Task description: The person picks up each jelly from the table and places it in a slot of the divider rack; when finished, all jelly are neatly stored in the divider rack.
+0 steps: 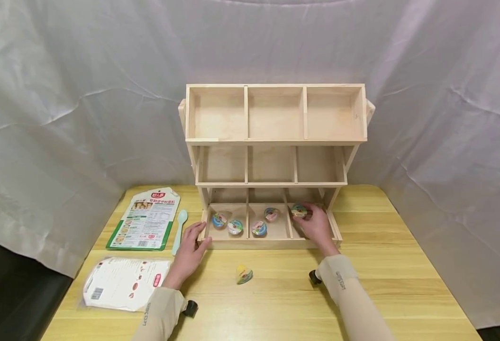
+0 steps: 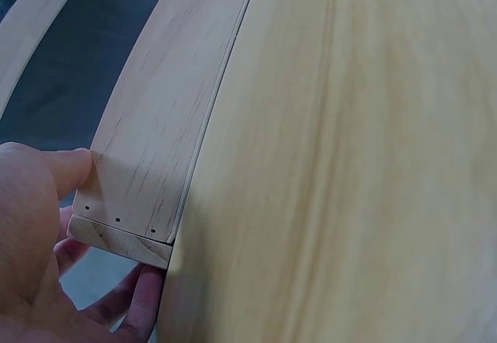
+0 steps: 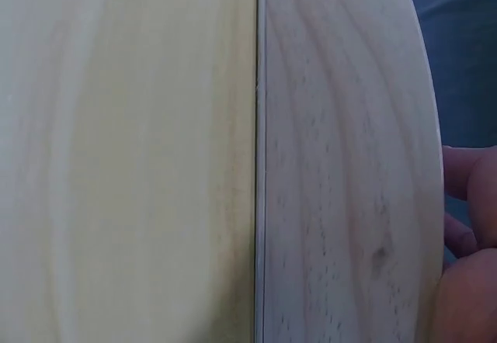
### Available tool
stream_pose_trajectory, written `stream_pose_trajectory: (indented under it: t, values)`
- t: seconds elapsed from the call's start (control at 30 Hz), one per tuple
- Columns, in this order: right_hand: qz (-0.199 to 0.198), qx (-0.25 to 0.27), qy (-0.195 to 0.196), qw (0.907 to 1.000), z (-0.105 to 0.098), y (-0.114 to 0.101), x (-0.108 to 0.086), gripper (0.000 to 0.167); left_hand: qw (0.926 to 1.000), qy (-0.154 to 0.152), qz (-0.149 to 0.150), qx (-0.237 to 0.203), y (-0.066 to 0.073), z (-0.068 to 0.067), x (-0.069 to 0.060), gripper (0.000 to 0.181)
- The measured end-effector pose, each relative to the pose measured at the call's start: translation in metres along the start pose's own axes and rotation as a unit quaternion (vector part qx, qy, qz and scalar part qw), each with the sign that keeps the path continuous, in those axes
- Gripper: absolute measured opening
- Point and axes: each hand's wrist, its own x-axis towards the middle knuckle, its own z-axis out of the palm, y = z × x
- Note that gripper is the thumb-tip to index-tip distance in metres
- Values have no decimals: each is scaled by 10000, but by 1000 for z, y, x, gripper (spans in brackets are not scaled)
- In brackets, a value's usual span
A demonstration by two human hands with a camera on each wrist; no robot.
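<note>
A three-tier wooden rack (image 1: 250, 244) stands on the table, each tier split into three compartments. Its front left corner is held by my left hand (image 1: 191, 253), thumb at the front board (image 2: 155, 126) and fingers round the side. Inside the bottom right compartment, my right hand (image 1: 316, 226) pinches a small jelly cup (image 1: 298, 210) with a printed lid. Two jelly cups (image 1: 234, 227) lie in the bottom left compartment and two more (image 1: 259, 228) in the bottom middle one. A yellow jelly cup (image 1: 244, 274) lies tipped on the table. The right wrist view hides the held cup behind the board (image 3: 349, 164).
Left of the rack lie a green-and-white food packet (image 1: 145, 220), a pale green spoon (image 1: 178, 232) and a white packet (image 1: 122, 284). Grey cloth (image 1: 104, 118) hangs behind and beside the wooden table (image 1: 403, 274).
</note>
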Motion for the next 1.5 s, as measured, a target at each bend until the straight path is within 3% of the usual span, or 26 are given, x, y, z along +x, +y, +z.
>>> stream_pose_trajectory:
  t: [0.13, 0.7, 1.07, 1.5]
  values:
    - [-11, -271, -51, 9996, 1, 2, 0, 54, 10000, -37, -36, -27, -1, 1, -1, 59]
    - [-93, -497, -158, 9986, 10, 4, 0, 52, 10000, -24, -59, 6, 0, -1, -2, 58]
    - [-407, -853, -118, 9955, 8, 3, 1, 47, 10000, -5, -68, -29, 1, 0, -1, 57]
    - [-216, -992, -168, 9947, 6, 3, 4, 48, 10000, 31, -68, -42, 3, 0, 1, 56]
